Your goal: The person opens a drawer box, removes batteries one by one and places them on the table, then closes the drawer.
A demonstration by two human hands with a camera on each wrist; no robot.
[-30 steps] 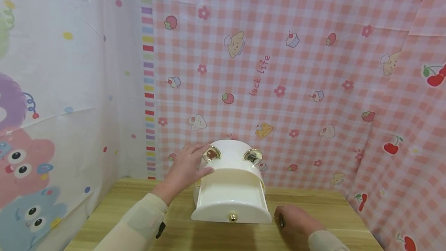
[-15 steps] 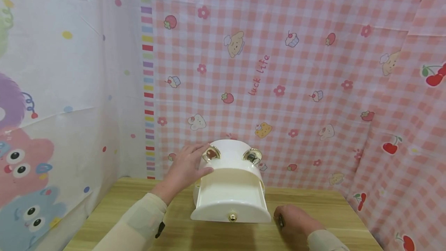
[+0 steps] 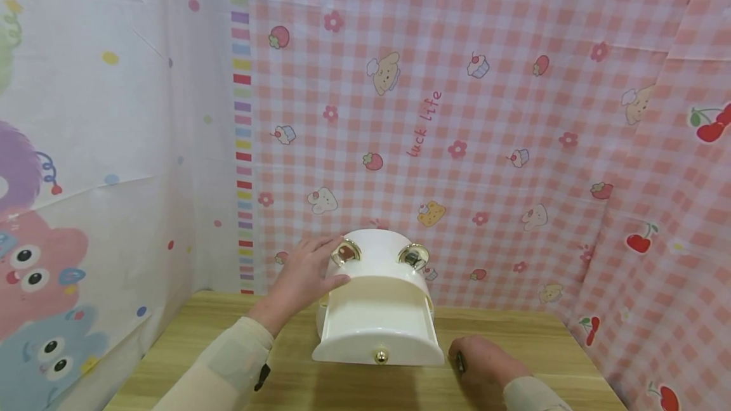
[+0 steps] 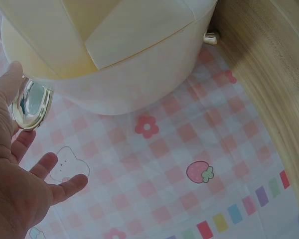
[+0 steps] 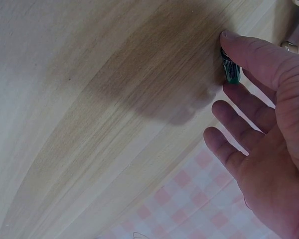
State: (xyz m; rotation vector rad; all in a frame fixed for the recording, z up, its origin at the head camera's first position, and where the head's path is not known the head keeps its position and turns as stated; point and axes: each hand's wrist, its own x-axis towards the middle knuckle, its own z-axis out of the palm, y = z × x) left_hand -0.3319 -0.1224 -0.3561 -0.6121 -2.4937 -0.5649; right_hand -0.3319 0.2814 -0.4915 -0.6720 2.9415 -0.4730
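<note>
In the head view, a white storage box [image 3: 378,255] with two gold-rimmed, eye-like knobs stands on the table. Its drawer [image 3: 360,346] is pulled out, with a gold ball knob [image 3: 381,356] on the front. My left hand [image 3: 302,274] grips the box's upper left side, around the left gold eye [image 4: 32,107], thumb on one side of it and forefinger on the other. The remaining fingers spread free. To the right of the drawer, my right hand [image 3: 485,357] pinches a small black-and-green battery [image 5: 231,69] between thumb and forefinger, low over the table.
The wooden table [image 3: 562,360] meets a pink checked cloth [image 3: 497,208] behind the box. A white cloth with cartoon figures [image 3: 137,208] hangs at the left. Near the box's base, a small gold foot [image 4: 211,38] sticks out.
</note>
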